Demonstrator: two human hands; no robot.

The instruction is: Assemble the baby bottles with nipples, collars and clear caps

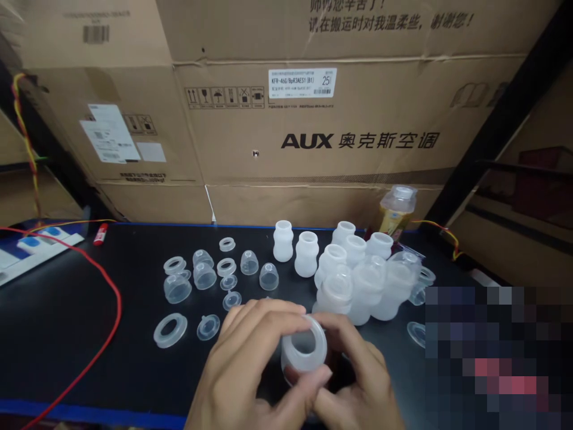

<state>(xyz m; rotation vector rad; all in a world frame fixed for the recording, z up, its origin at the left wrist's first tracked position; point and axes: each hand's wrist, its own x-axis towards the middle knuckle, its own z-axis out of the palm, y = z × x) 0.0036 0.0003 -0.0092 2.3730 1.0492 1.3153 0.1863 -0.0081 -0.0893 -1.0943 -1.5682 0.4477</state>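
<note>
A frosted, translucent cup with a wide ring rim (303,351) is held above the near part of the black table (58,334), and its open mouth is turned up and toward the far side. Both hands are grasping it: the left hand (242,364) closes around its left side, and the right hand (358,376) pinches its right side. Just beyond the hands stands a tight group of frosted bottle bodies (353,280), some touching each other. To the left lie small domed cups (177,289), flat rings (170,330) and small discs (208,327). Further left, a red wire (117,298) curves over the table. At the far edge stand a bottle with a yellow label (396,212) and, behind it, cardboard boxes (358,140) printed with AUX.
</note>
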